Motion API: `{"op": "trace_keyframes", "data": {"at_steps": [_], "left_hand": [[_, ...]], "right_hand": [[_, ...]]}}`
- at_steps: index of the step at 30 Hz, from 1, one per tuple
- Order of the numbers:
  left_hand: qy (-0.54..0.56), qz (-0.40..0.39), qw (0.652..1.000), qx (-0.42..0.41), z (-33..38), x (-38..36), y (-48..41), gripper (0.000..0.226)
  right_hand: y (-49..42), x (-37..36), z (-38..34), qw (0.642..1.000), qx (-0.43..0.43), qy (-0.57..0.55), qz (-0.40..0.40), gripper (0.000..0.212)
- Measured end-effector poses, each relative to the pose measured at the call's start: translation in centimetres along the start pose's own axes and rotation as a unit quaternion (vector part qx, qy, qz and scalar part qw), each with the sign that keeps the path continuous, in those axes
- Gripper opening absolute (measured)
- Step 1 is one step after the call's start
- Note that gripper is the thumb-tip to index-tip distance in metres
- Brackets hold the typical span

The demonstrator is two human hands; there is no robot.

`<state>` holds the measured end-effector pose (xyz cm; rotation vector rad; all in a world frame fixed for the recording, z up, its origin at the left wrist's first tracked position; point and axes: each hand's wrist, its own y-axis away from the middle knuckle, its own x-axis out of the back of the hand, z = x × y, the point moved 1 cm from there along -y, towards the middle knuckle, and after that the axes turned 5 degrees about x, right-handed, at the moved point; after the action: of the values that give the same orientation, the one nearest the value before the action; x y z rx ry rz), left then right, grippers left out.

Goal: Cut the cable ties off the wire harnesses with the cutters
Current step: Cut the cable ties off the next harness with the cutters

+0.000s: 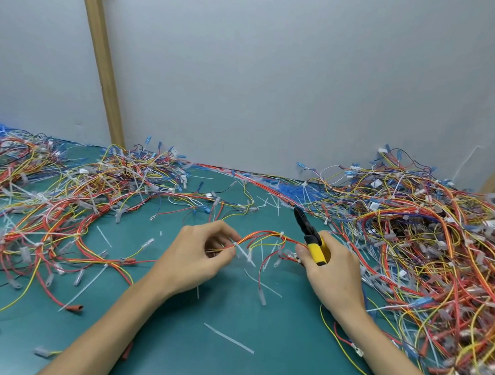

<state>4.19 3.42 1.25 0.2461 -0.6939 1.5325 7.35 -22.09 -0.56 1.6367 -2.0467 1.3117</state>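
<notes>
A small wire harness [265, 238] of red and yellow wires arches above the green mat between my two hands. My left hand [201, 255] pinches its left end, right by a white cable tie [245, 254] whose tail hangs down to the right. Another white tie [281, 234] sits at the top of the arch. My right hand [333, 272] grips the yellow-handled cutters [311, 234] and also holds the harness's right end. The black jaws point up and to the left, away from the ties.
Big tangles of bundled harnesses lie at the left [44, 199] and right [429, 248] of the green mat [196, 347]. Cut tie tails [228, 338] are scattered over the mat. A grey wall [279, 85] with a wooden post [101, 64] closes the back.
</notes>
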Motion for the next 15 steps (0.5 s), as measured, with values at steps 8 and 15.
{"op": "trace_keyframes", "data": {"at_steps": [8, 15], "left_hand": [[-0.003, 0.081, 0.997, 0.000, 0.6, -0.7, 0.0, 0.022], [0.053, 0.133, 0.990, 0.015, 1.3, -1.2, 0.3, 0.036]], "right_hand": [[0.3, 0.2, -0.2, 0.999, 0.004, -0.038, 0.034, 0.031], [0.8, 0.5, -1.0, 0.994, 0.067, -0.056, 0.073, 0.026]]}}
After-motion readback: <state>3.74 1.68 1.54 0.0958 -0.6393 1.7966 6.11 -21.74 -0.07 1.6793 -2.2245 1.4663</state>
